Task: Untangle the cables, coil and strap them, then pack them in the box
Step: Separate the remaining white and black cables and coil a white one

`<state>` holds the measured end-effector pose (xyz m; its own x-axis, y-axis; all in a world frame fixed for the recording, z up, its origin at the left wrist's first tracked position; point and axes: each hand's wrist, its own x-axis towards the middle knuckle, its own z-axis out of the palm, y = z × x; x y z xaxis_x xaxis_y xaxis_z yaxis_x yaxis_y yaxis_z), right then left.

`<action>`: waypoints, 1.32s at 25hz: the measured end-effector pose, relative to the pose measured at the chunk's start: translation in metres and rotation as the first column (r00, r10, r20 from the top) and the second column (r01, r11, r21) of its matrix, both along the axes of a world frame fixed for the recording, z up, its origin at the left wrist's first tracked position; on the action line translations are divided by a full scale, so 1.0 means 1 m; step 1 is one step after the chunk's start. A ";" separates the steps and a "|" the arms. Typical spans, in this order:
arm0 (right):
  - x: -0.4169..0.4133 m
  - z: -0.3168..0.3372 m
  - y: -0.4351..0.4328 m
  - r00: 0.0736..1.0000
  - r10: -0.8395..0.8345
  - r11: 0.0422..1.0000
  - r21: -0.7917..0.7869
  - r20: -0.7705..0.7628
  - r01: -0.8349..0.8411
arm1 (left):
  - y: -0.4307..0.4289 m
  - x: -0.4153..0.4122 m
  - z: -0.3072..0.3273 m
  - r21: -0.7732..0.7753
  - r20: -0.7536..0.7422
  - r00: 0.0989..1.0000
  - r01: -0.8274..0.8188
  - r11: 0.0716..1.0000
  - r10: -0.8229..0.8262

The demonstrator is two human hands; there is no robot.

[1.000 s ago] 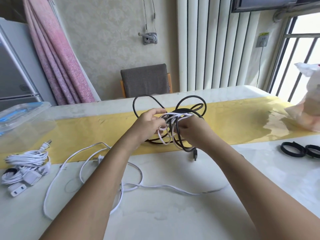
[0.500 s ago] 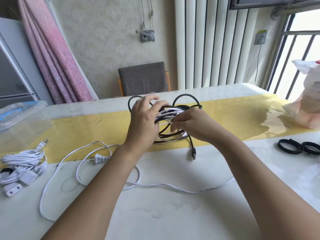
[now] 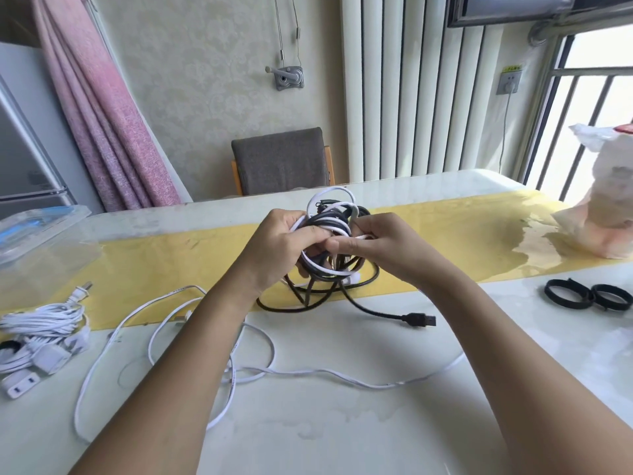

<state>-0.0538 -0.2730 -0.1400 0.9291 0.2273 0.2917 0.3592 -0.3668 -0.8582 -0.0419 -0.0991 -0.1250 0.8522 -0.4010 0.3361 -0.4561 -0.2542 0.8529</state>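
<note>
A tangle of black and white cables (image 3: 330, 222) is lifted above the yellow strip of the table. My left hand (image 3: 279, 246) grips the tangle from the left. My right hand (image 3: 383, 245) pinches a white strand on its right side. Black loops hang down to the table, ending in a black USB plug (image 3: 419, 319). A long white cable (image 3: 308, 371) trails loose across the table under my arms. A strapped bundle of white cables (image 3: 41, 334) lies at the left edge. Two black straps (image 3: 587, 296) lie at the right. A clear plastic box (image 3: 37, 231) stands far left.
A white and pink plastic bag (image 3: 603, 214) sits at the table's far right. A grey chair (image 3: 281, 161) stands behind the table, against the wall. The table top (image 3: 342, 433) is pale marble with a yellow runner (image 3: 154, 258).
Both hands have raised the tangle and turned it, so white loops now stick up on top. The black USB plug has swung out to the right on the table.
</note>
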 end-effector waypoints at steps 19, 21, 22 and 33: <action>0.008 -0.010 0.018 0.776 -0.408 0.618 -0.481 0.481 0.622 | -0.046 0.008 -0.042 0.342 0.089 0.927 -0.373 0.862 0.365; 0.009 -0.009 0.009 0.792 -0.360 0.679 -0.444 0.492 0.584 | -0.042 0.017 -0.055 0.304 0.135 0.840 -0.539 0.785 0.525; 0.009 -0.009 0.005 0.827 -0.300 0.738 -0.433 0.475 0.517 | -0.034 0.022 -0.058 0.249 0.207 0.795 -0.607 0.755 0.571; 0.009 0.007 -0.024 0.982 0.183 0.949 -0.253 -0.045 -0.189 | -0.004 0.025 -0.028 0.050 0.103 0.995 -0.011 0.999 0.006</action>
